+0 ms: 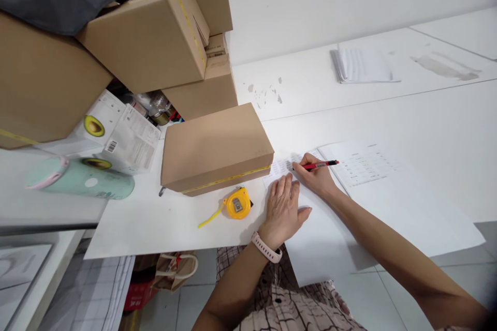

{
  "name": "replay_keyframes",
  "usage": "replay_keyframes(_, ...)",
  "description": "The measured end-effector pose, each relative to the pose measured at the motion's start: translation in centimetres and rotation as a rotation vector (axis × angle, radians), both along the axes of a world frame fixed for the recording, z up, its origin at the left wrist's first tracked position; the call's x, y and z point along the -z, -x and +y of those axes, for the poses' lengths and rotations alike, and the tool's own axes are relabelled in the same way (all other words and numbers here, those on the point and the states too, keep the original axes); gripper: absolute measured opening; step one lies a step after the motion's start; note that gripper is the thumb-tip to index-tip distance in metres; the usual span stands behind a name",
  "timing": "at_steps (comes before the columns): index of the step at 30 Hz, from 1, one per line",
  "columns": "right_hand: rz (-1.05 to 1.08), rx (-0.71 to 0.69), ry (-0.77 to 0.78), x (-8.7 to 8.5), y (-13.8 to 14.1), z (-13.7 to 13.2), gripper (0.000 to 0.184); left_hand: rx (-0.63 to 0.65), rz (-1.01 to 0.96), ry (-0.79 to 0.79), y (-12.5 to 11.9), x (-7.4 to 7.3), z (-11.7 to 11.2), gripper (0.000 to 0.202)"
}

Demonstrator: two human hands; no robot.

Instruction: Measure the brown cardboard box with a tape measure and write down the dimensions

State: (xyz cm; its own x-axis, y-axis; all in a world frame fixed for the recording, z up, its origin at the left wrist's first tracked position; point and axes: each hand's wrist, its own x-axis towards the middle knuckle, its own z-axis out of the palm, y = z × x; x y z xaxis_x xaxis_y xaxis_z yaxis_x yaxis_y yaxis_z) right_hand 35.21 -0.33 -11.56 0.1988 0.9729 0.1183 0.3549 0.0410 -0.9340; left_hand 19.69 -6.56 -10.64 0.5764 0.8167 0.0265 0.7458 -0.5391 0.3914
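My right hand (316,175) is closed around a red pen (320,165) with a black end, its tip down on a sheet of paper (314,227) with lines of small writing near the top. Flat on the same sheet lies my left hand (282,209), fingers stretched out, a pink band on the wrist. Left of it sits a yellow tape measure (238,204) with a short bit of tape out. A closed cardboard box (217,147) with yellow tape along its side stands just beyond, partly covering the sheet's upper left edge.
Another printed sheet (367,165) lies at the right. Farther back is a stack of papers (363,64). Large cardboard boxes (147,41) are piled at the left, above white avocado-printed cartons (134,139) and a mint-green bottle (97,180) lying tilted.
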Motion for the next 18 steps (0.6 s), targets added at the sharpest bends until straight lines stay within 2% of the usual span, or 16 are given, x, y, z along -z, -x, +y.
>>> replay_keyframes(11, 0.007, 0.012, 0.0, -0.49, 0.13, -0.03, 0.033, -0.003, 0.002, 0.001, 0.03, 0.12, -0.04, 0.064)
replay_keyframes(18, 0.007, 0.022, -0.007, -0.2, -0.01, 0.02, 0.031, 0.003, 0.006, -0.004, 0.06, 0.07, -0.01, 0.066)
